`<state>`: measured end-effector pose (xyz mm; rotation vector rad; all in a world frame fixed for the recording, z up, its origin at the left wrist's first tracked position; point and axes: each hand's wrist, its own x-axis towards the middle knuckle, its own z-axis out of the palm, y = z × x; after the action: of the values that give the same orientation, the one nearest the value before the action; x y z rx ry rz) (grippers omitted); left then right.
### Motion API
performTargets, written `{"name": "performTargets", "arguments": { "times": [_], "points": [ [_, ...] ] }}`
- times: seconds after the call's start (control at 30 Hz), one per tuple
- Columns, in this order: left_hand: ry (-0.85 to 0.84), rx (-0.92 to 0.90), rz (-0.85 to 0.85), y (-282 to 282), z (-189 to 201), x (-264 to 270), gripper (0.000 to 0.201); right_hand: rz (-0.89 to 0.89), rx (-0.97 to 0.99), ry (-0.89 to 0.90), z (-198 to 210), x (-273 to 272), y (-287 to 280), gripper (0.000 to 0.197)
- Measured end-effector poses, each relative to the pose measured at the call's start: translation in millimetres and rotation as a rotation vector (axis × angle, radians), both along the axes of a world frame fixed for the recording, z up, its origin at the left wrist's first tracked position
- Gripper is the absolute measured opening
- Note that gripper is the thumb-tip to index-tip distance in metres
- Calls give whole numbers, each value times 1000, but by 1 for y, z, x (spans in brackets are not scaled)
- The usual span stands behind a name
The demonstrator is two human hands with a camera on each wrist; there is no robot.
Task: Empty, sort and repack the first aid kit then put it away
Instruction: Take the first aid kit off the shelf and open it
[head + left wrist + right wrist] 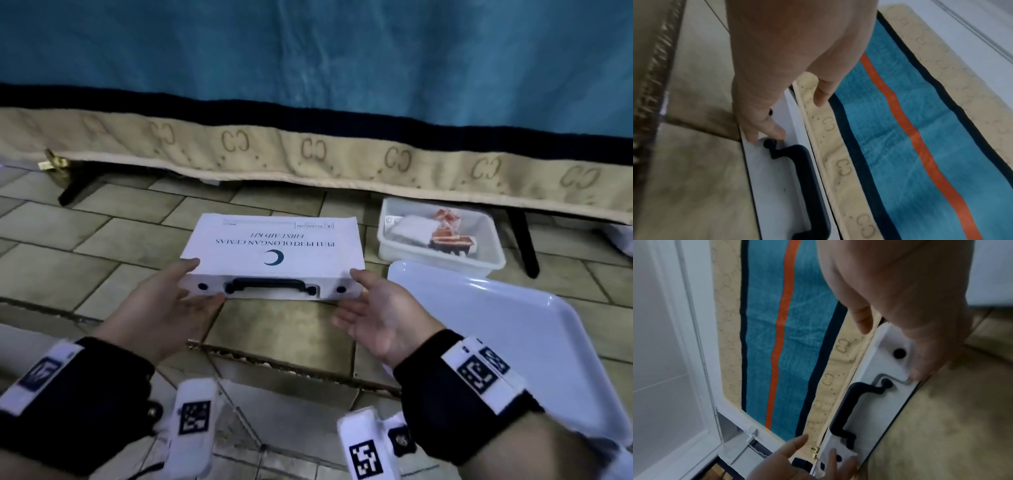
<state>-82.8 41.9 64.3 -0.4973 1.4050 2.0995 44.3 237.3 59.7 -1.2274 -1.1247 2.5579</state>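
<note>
The white first aid kit lies flat and closed on the tiled floor, its black handle facing me. My left hand touches its front left corner, thumb on the lid and straight fingers against the front face. My right hand is at the front right corner, palm up, thumb by the lid edge. In the left wrist view the left hand has fingertips on the kit beside the handle. In the right wrist view the right hand touches the lower front edge of the kit.
A clear plastic tub holding white and red packets stands right of the kit, half under a bed. Its white lid lies on the floor near my right wrist. A blue blanket with a beige border hangs over black bed legs.
</note>
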Motion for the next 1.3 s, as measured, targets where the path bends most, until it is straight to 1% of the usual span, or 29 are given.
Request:
{"name": "performTargets", "arguments": {
  "times": [0.07, 0.1, 0.13, 0.2, 0.3, 0.43, 0.5, 0.6, 0.67, 0.77, 0.87, 0.93, 1.0, 1.03, 1.07, 1.13, 1.17, 1.23, 1.27, 1.3],
  "points": [
    [12, 15, -55, 7, -2, -10, 19, -34, -42, 6, -4, -15, -1, 21],
    [24, -18, -70, 11, -7, -16, 15, -59, -46, -11, -6, -22, -2, 22],
    [28, -41, -50, 16, -10, -23, 11, -87, -33, -34, -8, -29, -2, 25],
    [63, -59, -42, 23, -15, -38, 13, -135, 3, -66, -13, -41, -2, 28],
    [54, -85, -71, 34, -18, -61, 11, -215, 25, -73, -16, -54, 1, 25],
    [60, -125, -170, 55, -14, -83, 13, -317, 50, -76, -17, -67, 14, 21],
    [53, -148, -178, 57, -14, -82, 13, -312, 69, -92, -16, -64, 16, 20],
    [31, -132, -192, 62, -15, -94, 18, -315, 86, -108, -15, -66, 20, 22],
    [7, -122, -204, 63, -14, -99, 15, -319, 101, -106, -10, -65, 20, 25],
    [-19, -94, -233, 58, -15, -101, 15, -325, 175, -92, 1, -58, 23, 30],
    [79, -125, -229, 53, -9, -111, 19, -286, 249, -42, 19, -52, 30, 24],
    [178, -82, -204, 52, 1, -123, 17, -279, 309, 29, 32, -52, 40, 20],
    [320, -50, -192, 60, 18, -131, 21, -287, 383, 122, 46, -56, 55, 22],
    [392, -61, -205, 65, 28, -135, 23, -265, 452, 150, 53, -60, 63, 25],
    [473, -100, -245, 74, 38, -139, 25, -228, 557, 150, 58, -65, 73, 27],
    [654, -297, -351, 91, 52, -145, 26, -158, 808, 86, 64, -78, 94, 28],
    [752, -446, -385, 99, 55, -151, 26, -126, 945, 34, 65, -85, 106, 28],
    [940, -854, -428, 108, 58, -164, 23, -31, 1245, -99, 65, -99, 124, 28],
    [994, -1060, -440, 110, 60, -169, 24, 23, 1388, -174, 65, -105, 130, 26],
    [1021, -1199, -435, 110, 62, -172, 29, 62, 1514, -242, 65, -111, 135, 24]
  ]
}}
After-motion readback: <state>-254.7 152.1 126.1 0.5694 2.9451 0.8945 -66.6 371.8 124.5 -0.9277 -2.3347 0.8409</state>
